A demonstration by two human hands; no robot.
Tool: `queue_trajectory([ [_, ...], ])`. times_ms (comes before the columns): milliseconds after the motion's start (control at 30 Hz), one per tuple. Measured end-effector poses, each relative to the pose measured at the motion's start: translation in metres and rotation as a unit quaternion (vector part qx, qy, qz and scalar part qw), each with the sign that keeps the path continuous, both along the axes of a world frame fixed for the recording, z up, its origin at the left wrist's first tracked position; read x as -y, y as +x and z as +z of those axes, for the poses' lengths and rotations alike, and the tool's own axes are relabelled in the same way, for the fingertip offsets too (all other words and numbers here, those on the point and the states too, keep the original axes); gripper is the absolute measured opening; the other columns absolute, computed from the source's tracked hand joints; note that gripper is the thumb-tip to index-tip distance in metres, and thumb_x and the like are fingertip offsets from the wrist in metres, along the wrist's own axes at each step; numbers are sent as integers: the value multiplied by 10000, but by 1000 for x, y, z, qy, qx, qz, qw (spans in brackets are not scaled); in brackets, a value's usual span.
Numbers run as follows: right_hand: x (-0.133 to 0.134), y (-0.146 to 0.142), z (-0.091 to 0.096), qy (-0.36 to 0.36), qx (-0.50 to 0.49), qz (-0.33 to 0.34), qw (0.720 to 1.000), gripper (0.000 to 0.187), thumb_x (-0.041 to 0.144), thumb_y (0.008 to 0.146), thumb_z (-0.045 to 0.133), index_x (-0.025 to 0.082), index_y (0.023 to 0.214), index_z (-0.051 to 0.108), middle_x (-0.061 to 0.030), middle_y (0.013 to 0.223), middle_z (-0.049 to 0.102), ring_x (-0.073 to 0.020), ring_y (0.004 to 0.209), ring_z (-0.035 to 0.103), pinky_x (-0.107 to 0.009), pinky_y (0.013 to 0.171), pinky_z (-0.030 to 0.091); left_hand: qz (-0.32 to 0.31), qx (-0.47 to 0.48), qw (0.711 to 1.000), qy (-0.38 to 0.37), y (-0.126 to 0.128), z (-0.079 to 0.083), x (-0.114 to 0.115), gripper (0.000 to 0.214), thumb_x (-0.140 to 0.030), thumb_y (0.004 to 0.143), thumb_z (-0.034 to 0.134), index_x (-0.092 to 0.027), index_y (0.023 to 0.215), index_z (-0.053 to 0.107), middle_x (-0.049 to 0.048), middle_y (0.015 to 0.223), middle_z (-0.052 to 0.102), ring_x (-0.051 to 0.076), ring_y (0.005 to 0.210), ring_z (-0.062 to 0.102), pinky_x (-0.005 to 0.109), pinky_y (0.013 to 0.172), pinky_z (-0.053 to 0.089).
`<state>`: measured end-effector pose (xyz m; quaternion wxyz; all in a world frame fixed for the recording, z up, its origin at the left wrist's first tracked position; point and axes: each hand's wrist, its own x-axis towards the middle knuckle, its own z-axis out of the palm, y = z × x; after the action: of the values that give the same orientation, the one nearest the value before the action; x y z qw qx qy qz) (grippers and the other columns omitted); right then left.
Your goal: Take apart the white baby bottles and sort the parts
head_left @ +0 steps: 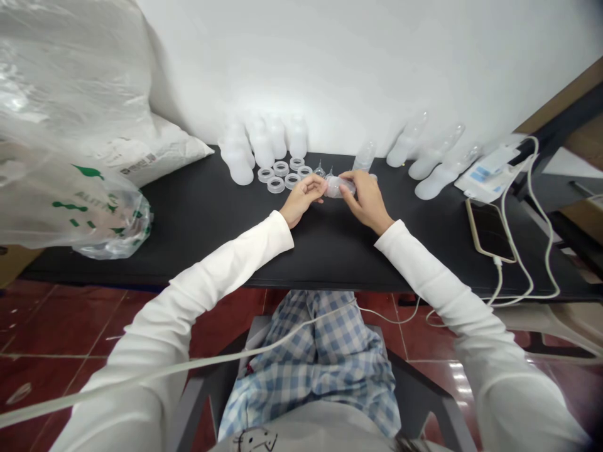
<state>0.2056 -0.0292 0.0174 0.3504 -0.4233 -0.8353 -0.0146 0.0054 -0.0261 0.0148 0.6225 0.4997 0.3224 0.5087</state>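
Both hands meet over the middle of the black table. My left hand [305,196] has its fingers closed at the left end of a small translucent bottle cap [346,187] with a whitish collar [334,187]. From the other side, my right hand [367,199] wraps round the cap, which lies on its side between the hands. Fingers partly hide it. Just beyond my hands are clear bottle teats [320,171] with pointed tips and another clear cap [365,156] standing upright. Several loose collar rings [276,184] lie left of them.
Several whitish baby bottles [260,144] stand behind the rings. At right are capped bottles [437,150], a white-and-blue packet [490,172], and a phone [490,230] with a white cable [530,207]. Large plastic bags [70,194] fill the left; a white wall [348,69] rises behind.
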Motion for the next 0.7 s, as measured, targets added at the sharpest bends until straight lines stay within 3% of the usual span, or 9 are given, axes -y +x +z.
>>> queue_trajectory([
  [100,-2,3,-3,-30,0,-4,1000,524,555,1060,366,156,1286,621,-141,1081,733,-289,950,682,-479,948,519,14,-18,1000,5,-1,1,2,198,-249,836,767,-180,762,596,-21,765,591,94,737,570,196,667,482],
  [233,-4,4,-4,4,27,40,999,528,521,1049,456,169,1423,578,-153,1265,712,-305,1099,675,-479,1004,525,43,-30,999,-9,-1,4,3,181,-188,841,703,-180,731,560,-15,751,575,97,726,560,187,626,460],
  [367,-3,5,2,38,118,70,990,377,339,1075,433,271,1383,641,-119,1422,659,-290,1215,649,-491,1028,526,53,0,997,-48,-1,6,2,245,-196,847,674,-182,691,485,-12,717,556,85,661,539,163,526,390],
  [433,-1,5,4,39,149,90,984,403,234,1082,377,329,1358,655,-76,1502,613,-270,1295,621,-500,1050,525,49,7,996,-74,-1,5,0,275,-220,845,687,-184,682,469,-17,669,531,73,599,512,158,487,344],
  [700,7,7,9,59,223,193,954,431,122,1086,339,334,1284,658,7,1506,621,-172,1436,550,-450,1134,515,64,7,993,-99,0,6,-3,328,-203,870,699,-175,626,482,-53,553,418,44,464,345,194,432,201],
])
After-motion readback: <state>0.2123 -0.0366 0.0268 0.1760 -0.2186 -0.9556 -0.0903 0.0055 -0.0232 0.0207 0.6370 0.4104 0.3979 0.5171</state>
